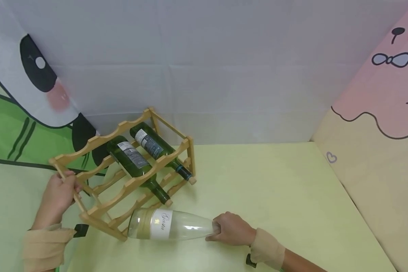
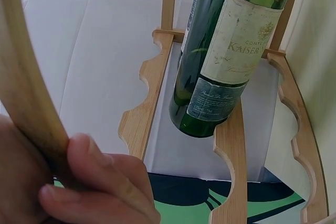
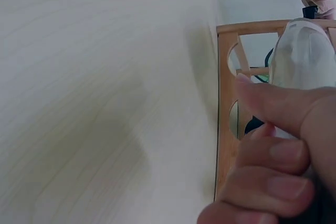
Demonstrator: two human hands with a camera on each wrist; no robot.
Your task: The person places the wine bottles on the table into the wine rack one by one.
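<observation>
A wooden wine rack (image 1: 132, 184) stands at the left of the table, with two corked green wine bottles (image 1: 132, 156) lying in its upper row, necks toward the front right. My left hand (image 1: 59, 192) grips the rack's left side bar, fingers curled round the wood, as the left wrist view also shows. With my right hand (image 1: 232, 228) I hold a clear glass bottle (image 1: 187, 225) by its neck. This bottle lies level, its white and gold label facing up and its base overlapping the rack's front left corner in the head view.
The pale yellow table (image 1: 258, 189) stretches to the right of the rack. A grey-white cloth wall (image 1: 224, 75) rises behind it. Printed cartoon panels flank it, a green and white one (image 1: 6, 124) at left and a pink one (image 1: 377, 94) at right.
</observation>
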